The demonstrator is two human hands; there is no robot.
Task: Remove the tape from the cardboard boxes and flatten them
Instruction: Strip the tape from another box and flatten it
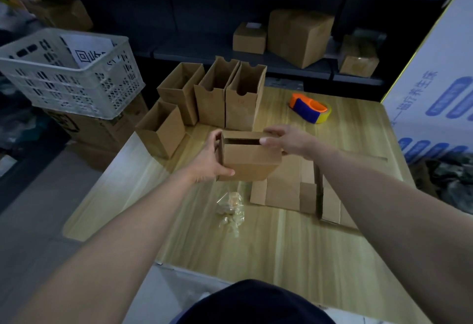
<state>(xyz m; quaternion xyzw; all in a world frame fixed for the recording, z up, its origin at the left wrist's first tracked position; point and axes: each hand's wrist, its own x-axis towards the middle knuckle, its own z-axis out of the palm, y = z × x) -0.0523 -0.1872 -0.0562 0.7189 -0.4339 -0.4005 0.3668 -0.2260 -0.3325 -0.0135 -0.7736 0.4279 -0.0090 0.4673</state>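
A small brown cardboard box (249,161) is held just above the wooden table (294,247), its top slit open. My left hand (211,159) grips its left side, thumb on the front face. My right hand (286,140) grips its top right edge with curled fingers. Flattened cardboard (289,190) lies on the table under and to the right of the box. A crumpled wad of clear peeled tape (230,208) lies in front of the box. Several open boxes (217,95) stand upright at the table's far left.
An orange and blue tape dispenser (309,107) sits at the far right of the table. A white plastic crate (69,72) rests on boxes to the left. Shelves behind hold closed cartons (299,35). A large white box (440,88) stands at the right.
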